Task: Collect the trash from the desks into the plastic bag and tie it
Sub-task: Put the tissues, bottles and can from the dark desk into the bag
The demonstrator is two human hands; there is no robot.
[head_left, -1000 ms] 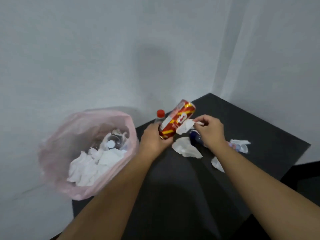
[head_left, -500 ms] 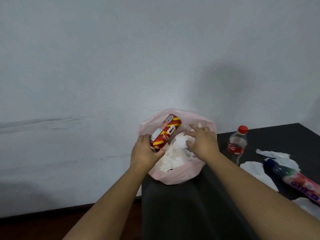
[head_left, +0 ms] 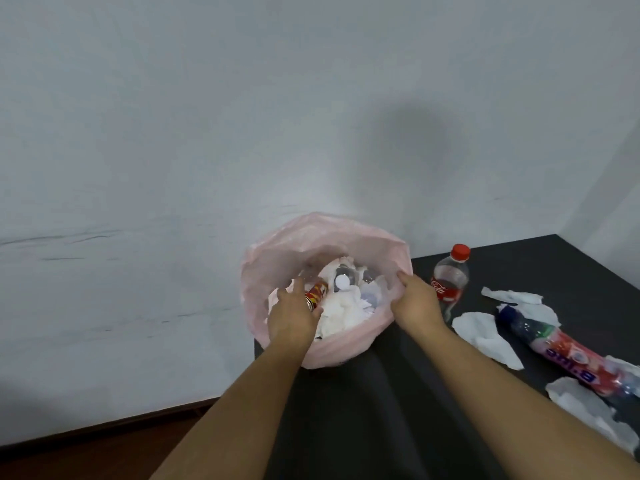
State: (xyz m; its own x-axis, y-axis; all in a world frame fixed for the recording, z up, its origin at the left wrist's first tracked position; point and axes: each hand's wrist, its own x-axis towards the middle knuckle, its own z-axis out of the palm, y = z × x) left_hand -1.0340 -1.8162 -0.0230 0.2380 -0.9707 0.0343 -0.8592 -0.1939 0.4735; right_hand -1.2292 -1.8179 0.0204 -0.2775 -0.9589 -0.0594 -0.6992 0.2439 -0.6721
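Observation:
The pink plastic bag [head_left: 277, 258] stands open at the desk's left end, filled with white tissues [head_left: 343, 317] and a clear bottle [head_left: 344, 280]. My left hand [head_left: 292, 315] reaches down inside the bag, its thumb and fingers loosely around a red and yellow can [head_left: 318, 293] that lies on the tissues. My right hand [head_left: 414, 299] pinches the bag's right rim. On the desk to the right stand a cola bottle [head_left: 450, 278] with a red cap, a pink and blue labelled bottle [head_left: 561, 344] lying on its side, and loose tissues [head_left: 485, 332].
The black desk [head_left: 381, 410] runs from the bag to the right edge of view. More crumpled tissue [head_left: 588, 410] lies near the front right. A grey wall [head_left: 207, 133] stands close behind the bag, with dark floor at lower left.
My left hand has lowered the can from above the bag's rim down into the bag. My right hand has moved from over the bag's middle to its right rim.

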